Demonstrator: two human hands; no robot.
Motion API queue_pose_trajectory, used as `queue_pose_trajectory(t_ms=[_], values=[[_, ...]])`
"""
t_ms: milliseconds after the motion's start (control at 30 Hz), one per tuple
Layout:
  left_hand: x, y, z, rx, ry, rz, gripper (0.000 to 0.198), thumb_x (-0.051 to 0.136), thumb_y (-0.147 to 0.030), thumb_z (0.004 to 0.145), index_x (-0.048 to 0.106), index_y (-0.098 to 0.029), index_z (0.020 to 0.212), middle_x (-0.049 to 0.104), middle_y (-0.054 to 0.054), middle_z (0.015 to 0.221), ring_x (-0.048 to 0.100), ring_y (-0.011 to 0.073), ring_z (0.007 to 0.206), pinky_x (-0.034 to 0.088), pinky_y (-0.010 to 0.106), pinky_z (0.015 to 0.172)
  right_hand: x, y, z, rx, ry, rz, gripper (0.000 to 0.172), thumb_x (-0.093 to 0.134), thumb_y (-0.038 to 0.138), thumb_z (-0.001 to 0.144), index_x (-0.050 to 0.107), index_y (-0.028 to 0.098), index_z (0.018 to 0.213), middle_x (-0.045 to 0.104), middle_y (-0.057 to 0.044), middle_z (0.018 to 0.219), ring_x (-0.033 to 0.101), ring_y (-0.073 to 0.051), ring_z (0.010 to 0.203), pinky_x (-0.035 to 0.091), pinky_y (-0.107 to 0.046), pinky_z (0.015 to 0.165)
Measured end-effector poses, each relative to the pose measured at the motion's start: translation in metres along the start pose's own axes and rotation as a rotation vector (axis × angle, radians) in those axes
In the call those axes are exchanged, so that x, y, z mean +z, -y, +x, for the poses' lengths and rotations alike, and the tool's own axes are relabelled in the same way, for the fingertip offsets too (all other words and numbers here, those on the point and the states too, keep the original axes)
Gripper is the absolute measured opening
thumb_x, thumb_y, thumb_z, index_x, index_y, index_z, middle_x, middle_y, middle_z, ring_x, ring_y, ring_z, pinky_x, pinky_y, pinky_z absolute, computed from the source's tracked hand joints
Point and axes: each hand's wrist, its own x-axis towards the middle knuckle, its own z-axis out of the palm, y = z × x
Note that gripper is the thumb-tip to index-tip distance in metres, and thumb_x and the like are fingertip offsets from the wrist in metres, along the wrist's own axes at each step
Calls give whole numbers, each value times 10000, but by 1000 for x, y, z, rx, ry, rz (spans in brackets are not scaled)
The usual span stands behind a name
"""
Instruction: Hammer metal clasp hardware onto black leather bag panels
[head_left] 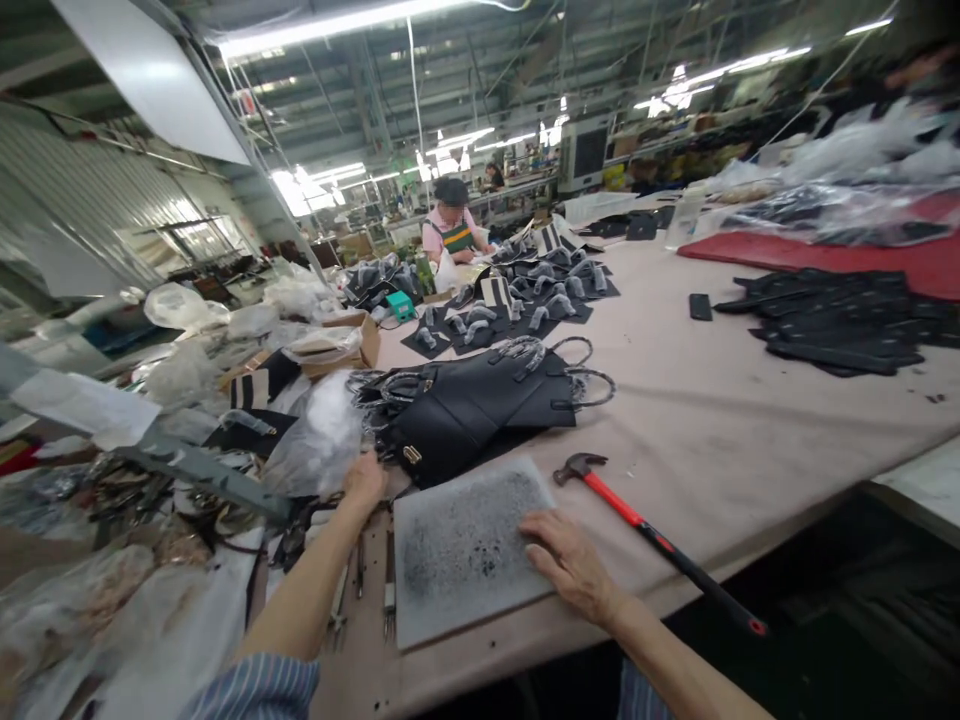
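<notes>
My right hand (pixel 571 565) lies on the right edge of a grey, black-speckled board (pixel 457 560), its fingers stretched out over the surface and holding nothing. At the near left corner of a pile of black leather bags (pixel 480 405) is my left hand (pixel 365 482); its fingertips are hidden, so any grip does not show. The bags have wrapped looped handles and a gold-coloured clasp. To the right of the board lies a claw hammer (pixel 637 520) with a red and black handle. Slim metal tools (pixel 389 585) lie along the board's left side.
Clear plastic bags (pixel 322 430) and scraps crowd the left, beside a slanted metal post (pixel 202 470). Black pieces with wrapped handles (pixel 517 300) spread further back, before a seated person (pixel 450 235). A phone (pixel 700 306) and black leather pieces (pixel 840 320) lie right.
</notes>
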Motion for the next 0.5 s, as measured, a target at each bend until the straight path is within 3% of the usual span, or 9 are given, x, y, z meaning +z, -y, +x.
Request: queue_pose_trajectory(t_ms=[133, 300, 400, 500], values=[[-26, -8, 8, -4, -12, 44, 286, 447, -271, 945, 704, -162, 1003, 747, 166, 1046, 693, 313, 1010, 500, 369, 826, -1, 1, 1, -3, -10, 0, 276, 479, 411, 1027, 653, 239, 1153, 674, -96, 1177, 594, -285, 1121, 475, -493, 1003], [-90, -29, -3, 52, -47, 105, 282, 465, -345, 948, 702, -200, 898, 753, 121, 945, 696, 292, 987, 486, 343, 819, 0, -2, -1, -1, -19, -8, 274, 507, 411, 1014, 662, 247, 1170, 679, -99, 1175, 597, -293, 1129, 473, -506, 1015], [-117, -35, -30, 17, 60, -41, 219, 502, -309, 910, 656, -196, 803, 706, 63, 743, 708, 242, 782, 498, 312, 722, 1, -5, -1, -1, -23, -5, 276, 506, 414, 1015, 669, 245, 1159, 685, -100, 1176, 603, -295, 1136, 475, -505, 1017], [-117, -34, -78, -145, 185, -390, 188, 486, -306, 892, 593, -193, 786, 636, -3, 608, 627, 171, 496, 461, 263, 524, 2, -8, -2, 32, -40, 20, 297, 502, 431, 1018, 661, 237, 1178, 679, -106, 1199, 610, -297, 1134, 482, -507, 1010]])
